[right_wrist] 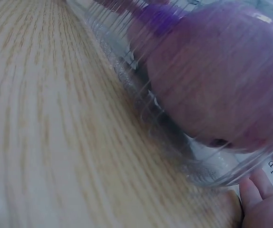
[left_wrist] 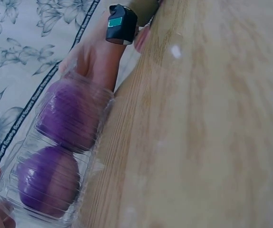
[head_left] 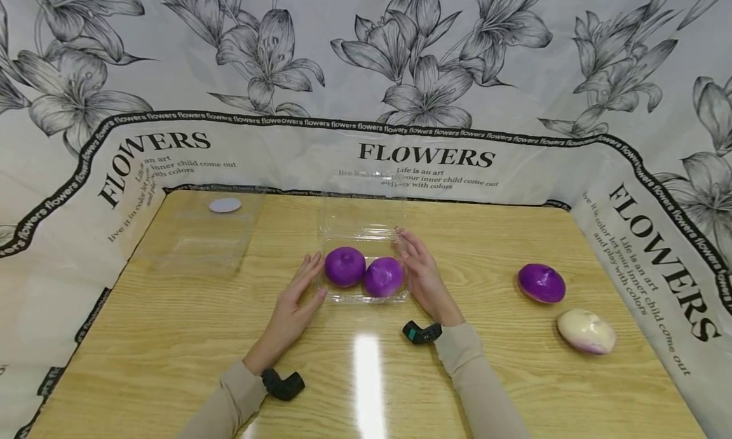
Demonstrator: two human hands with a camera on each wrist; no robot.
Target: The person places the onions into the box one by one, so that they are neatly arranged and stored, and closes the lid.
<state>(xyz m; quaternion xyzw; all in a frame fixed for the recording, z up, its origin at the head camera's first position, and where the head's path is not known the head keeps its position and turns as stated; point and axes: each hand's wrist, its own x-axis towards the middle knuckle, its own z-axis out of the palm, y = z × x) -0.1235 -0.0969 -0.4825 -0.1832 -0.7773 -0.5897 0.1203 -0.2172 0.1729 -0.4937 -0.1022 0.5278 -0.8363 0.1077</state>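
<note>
A clear plastic clamshell box [head_left: 366,233] stands on the table with its lid raised. Two round purple, onion-like vegetables [head_left: 345,267] lie side by side in its base, also visible through the ribbed wall in the left wrist view. Against the box's left side rests my left hand [head_left: 297,293], fingers fairly straight. My right hand [head_left: 424,270] touches the opposite side, its fingers extended toward the back corner. In the right wrist view, one purple vegetable [right_wrist: 217,76] shows large behind the clear wall, and some fingertips [right_wrist: 253,192] appear at the lower right.
On the right of the wooden table [head_left: 492,375] lie another purple vegetable [head_left: 541,283] and a pale one [head_left: 586,331] with a purple edge. Another clear plastic box [head_left: 211,248] with a white oval label [head_left: 225,205] is at the back left. Flower-printed cloth [head_left: 274,153] surrounds the table.
</note>
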